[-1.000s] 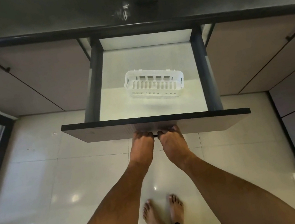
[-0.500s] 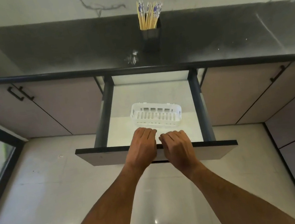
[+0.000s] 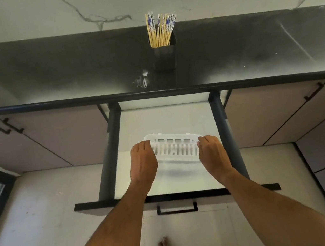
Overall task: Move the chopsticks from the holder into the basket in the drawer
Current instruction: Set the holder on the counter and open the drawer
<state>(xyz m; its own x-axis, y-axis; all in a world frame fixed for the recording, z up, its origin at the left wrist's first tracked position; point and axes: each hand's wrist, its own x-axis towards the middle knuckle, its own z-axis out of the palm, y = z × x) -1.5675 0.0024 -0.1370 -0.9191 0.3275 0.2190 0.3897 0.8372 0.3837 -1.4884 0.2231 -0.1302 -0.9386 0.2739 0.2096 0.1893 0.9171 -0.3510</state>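
Hands, left and right, grip opposite ends of the basket in the drawer.

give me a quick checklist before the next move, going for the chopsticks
1. Drawer pulled out enough to reach inside: ok.
2. Basket inside the drawer, open side up: ok, though it may be lifted slightly, judging by the shadow under it.
3. Basket free of other items: ok, none show through its slats.
4. Hands free to reach: not ok, left hand and right hand each have a grip on one end of the basket.
5. Chopsticks upright in the holder on the countertop: ok.
6. Path from holder to drawer unobstructed: ok, nothing else shows on the counter.
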